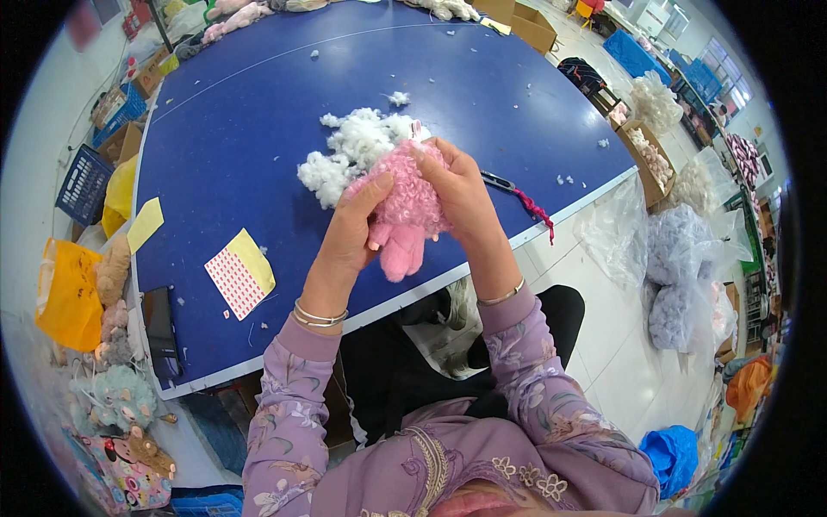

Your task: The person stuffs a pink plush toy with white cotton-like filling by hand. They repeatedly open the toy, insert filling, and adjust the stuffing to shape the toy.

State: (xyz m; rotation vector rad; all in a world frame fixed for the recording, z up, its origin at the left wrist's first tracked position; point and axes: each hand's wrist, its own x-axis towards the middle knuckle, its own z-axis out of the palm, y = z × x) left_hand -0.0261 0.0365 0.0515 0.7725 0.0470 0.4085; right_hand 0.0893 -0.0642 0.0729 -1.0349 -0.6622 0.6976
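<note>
Held the pink plush toy (403, 202) between the left hand (346, 228) and the right hand (465, 189), above the near part of the blue tabletop (517, 108). Pressed its curly sides with the fingers (368, 196), thumbs included, bent narrowly around it. Saw at the left a sheet of red-and-white labels (238, 280), with print too small to read. Could not read the small tag (416, 129) at the toy's far end either. Saw white stuffing (357, 142) behind.

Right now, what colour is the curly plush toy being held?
The curly plush toy is pink, clearest in the head view.
</note>
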